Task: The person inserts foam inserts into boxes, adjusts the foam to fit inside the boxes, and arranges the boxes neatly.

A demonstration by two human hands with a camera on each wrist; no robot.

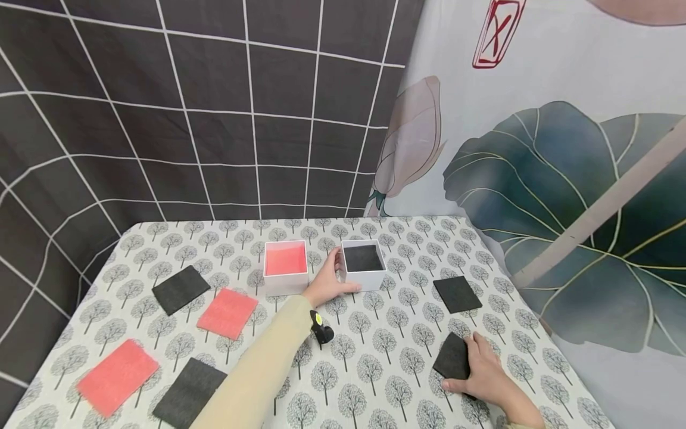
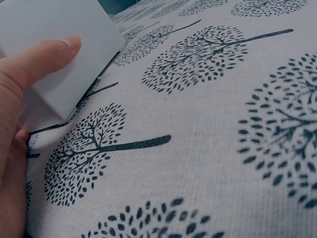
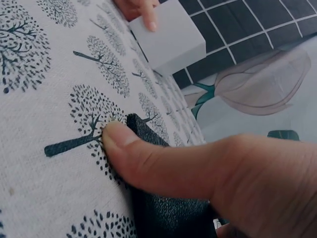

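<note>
My left hand (image 1: 327,281) grips a white open-topped box (image 1: 365,278) by its left side. The thumb presses the front wall, as the left wrist view also shows. Inside this box lies a black piece (image 1: 362,258). At the table's right, my right hand (image 1: 486,370) pinches a black cloth square (image 1: 453,357) by its edge, between the thumb and the other fingers. In the right wrist view the cloth (image 3: 163,213) stands tilted under the thumb; its lower part is out of frame. Farther back, a second black square (image 1: 458,294) lies flat.
A second white box (image 1: 286,284) with red inside stands left of the gripped one. On the left lie two red squares (image 1: 227,313) and two black squares (image 1: 181,289), one partly behind my left sleeve (image 1: 262,363). A tree-print cloth (image 1: 370,363) covers the table.
</note>
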